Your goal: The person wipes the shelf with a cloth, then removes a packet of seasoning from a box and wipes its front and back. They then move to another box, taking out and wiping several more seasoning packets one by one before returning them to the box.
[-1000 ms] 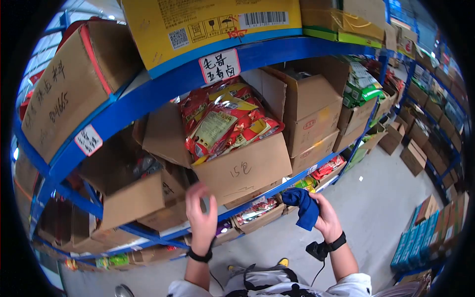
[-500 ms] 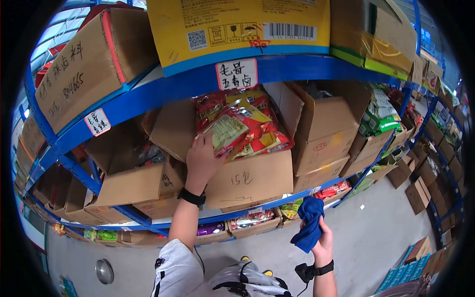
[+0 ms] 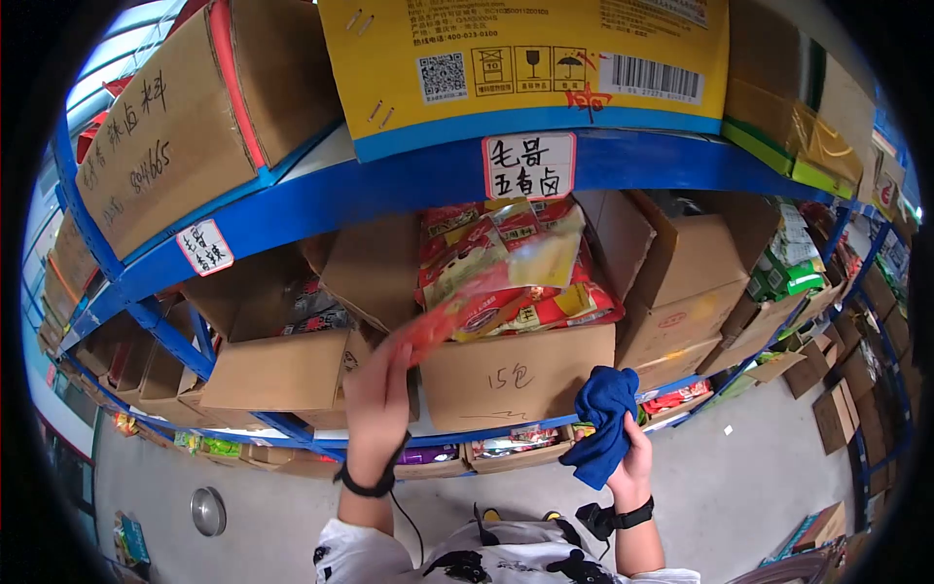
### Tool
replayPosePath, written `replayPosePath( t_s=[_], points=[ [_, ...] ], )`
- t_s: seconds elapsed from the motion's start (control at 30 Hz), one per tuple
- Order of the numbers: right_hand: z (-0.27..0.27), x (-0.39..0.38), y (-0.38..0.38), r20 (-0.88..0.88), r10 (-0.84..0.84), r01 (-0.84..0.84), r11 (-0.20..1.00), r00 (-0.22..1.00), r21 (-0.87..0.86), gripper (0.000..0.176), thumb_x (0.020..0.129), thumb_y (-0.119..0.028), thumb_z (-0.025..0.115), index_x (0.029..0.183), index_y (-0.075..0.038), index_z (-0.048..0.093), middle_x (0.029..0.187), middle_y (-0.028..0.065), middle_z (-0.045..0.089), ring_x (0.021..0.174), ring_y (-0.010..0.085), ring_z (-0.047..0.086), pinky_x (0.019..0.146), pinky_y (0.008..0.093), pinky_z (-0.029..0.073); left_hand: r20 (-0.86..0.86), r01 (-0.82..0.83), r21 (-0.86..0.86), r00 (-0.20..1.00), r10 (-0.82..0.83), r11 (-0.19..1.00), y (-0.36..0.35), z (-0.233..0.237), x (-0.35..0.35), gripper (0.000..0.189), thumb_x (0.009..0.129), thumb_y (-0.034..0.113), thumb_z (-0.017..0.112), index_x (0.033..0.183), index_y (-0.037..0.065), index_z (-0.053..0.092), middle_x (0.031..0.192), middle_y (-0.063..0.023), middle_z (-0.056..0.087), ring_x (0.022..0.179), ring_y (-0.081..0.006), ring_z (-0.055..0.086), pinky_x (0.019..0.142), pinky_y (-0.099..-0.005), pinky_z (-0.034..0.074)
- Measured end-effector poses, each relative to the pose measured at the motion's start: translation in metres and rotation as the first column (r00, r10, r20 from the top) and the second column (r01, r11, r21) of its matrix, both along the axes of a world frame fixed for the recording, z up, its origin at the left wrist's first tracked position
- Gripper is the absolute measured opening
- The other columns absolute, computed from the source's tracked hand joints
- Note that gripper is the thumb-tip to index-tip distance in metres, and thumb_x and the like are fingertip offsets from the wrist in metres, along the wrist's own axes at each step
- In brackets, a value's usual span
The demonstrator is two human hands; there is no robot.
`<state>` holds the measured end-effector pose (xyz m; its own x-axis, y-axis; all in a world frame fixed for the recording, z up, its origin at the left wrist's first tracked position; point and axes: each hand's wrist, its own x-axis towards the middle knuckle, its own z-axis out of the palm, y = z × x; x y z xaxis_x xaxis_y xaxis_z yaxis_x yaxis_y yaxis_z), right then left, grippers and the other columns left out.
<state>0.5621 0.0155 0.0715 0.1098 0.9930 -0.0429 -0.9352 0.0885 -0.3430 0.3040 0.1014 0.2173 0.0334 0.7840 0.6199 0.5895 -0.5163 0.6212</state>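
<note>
My left hand (image 3: 377,389) grips one end of a red-and-yellow plastic packet (image 3: 457,310), smeared by motion and tilted up over an open cardboard box (image 3: 501,384). More red-and-yellow packets (image 3: 584,304) lie in that box, which has "15包" handwritten on its front. Its contents cannot be made out from the packets' blurred print. Lower right, my right hand (image 3: 634,459) is closed around a crumpled dark blue cloth (image 3: 605,419), held in front of the box's right corner.
A blue shelf beam (image 3: 389,185) with a handwritten label (image 3: 528,166) crosses above the box, carrying a yellow carton (image 3: 525,68). Brown cartons (image 3: 681,282) stand to the right, another open carton (image 3: 282,370) to the left. A round metal pan (image 3: 207,511) sits on the floor.
My left hand has moved down and toward me, pulling the packet's near end up off the others. My right hand still holds the cloth. The view has shifted slightly.
</note>
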Motion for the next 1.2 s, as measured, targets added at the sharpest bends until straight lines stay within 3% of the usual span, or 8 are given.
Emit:
replayPosePath(
  t_s=[0.2,0.47,0.6,0.77,0.87,0.93,1.07,1.2],
  points=[
    [0.018,0.011,0.019,0.131,0.076,-0.075,0.997,0.988,-0.008,0.045,0.091,-0.025,0.046,0.128,-0.004,0.035,0.118,0.0153,0.051,0.100,0.0287,0.055,0.086,0.0454,0.045,0.227,-0.153,-0.112,0.958,0.176,0.982,-0.039,-0.016,0.005,0.015,0.086,0.007,0.052,0.094,-0.003,0.061,0.074,-0.0124,0.062,0.062,-0.0144,0.055,0.061,-0.0239,0.043],
    [0.016,-0.003,0.019,0.276,0.175,-0.253,0.926,0.945,0.279,0.082,0.077,-0.022,0.068,0.139,-0.003,0.017,0.137,0.0115,0.035,0.121,0.0226,0.041,0.099,0.0386,0.037,0.572,0.245,-0.443,0.818,0.061,0.863,-0.039,-0.097,0.046,0.019,0.088,0.016,0.055,0.089,-0.003,0.059,0.074,-0.0006,0.059,0.066,-0.0045,0.049,0.060,-0.0219,0.041],
    [0.018,-0.005,0.015,0.531,0.215,-0.280,0.959,0.819,0.042,0.087,0.066,-0.001,0.074,0.136,-0.004,0.023,0.132,0.0082,0.040,0.118,0.0178,0.044,0.099,0.0359,0.036,0.695,0.343,-0.447,0.714,0.080,0.826,-0.041,-0.105,0.050,0.018,0.088,0.015,0.055,0.092,-0.002,0.058,0.074,0.0001,0.059,0.069,-0.0035,0.050,0.062,-0.0209,0.042],
    [0.021,-0.009,0.019,0.689,0.142,-0.230,0.973,0.710,0.037,0.064,0.067,0.001,0.072,0.124,0.001,0.042,0.117,0.0072,0.054,0.106,0.0139,0.052,0.093,0.0307,0.040,0.572,0.162,-0.333,0.818,0.062,0.929,-0.040,-0.100,0.052,0.026,0.081,0.012,0.062,0.102,-0.001,0.052,0.099,-0.0100,0.058,0.084,-0.0147,0.056,0.073,-0.0258,0.045],
    [0.030,-0.005,0.022,0.702,0.023,-0.105,0.992,0.712,0.073,0.055,0.069,0.001,0.069,0.118,0.002,0.046,0.112,0.0083,0.057,0.101,0.0140,0.054,0.090,0.0301,0.042,0.187,-0.186,0.096,0.968,0.165,0.978,-0.044,-0.097,0.051,0.036,0.073,0.007,0.066,0.105,0.002,0.051,0.114,-0.0142,0.050,0.099,-0.0266,0.054,0.083,-0.0344,0.044],
    [0.031,-0.002,0.028,0.666,-0.006,-0.063,0.995,0.746,0.080,0.053,0.069,0.000,0.070,0.117,0.002,0.047,0.112,0.0083,0.057,0.100,0.0142,0.055,0.089,0.0305,0.043,-0.147,-0.050,0.273,0.985,0.093,0.961,-0.051,-0.094,0.047,0.037,0.071,0.003,0.064,0.105,0.003,0.051,0.121,-0.0171,0.044,0.112,-0.0321,0.045,0.092,-0.0422,0.037],
    [0.036,0.000,0.033,0.688,-0.020,-0.047,0.996,0.726,0.079,0.054,0.069,-0.002,0.071,0.117,0.002,0.047,0.110,0.0081,0.057,0.100,0.0141,0.055,0.089,0.0308,0.042,-0.252,0.260,0.140,0.942,-0.219,0.955,-0.053,-0.081,0.068,0.058,0.073,0.015,0.068,0.125,0.008,0.043,0.119,-0.0151,0.045,0.116,-0.0345,0.042,0.094,-0.0430,0.036],
    [0.044,-0.008,0.016,0.891,-0.075,-0.222,0.956,0.447,0.192,0.058,0.070,-0.018,0.074,0.118,0.001,0.047,0.119,0.0115,0.052,0.111,0.0197,0.048,0.094,0.0357,0.037,-0.103,0.461,0.037,0.884,-0.455,0.887,-0.050,-0.107,0.078,0.070,0.079,0.035,0.064,0.135,0.008,0.032,0.134,-0.0244,0.028,0.125,-0.0342,0.032,0.100,-0.0449,0.031]
  ],
)
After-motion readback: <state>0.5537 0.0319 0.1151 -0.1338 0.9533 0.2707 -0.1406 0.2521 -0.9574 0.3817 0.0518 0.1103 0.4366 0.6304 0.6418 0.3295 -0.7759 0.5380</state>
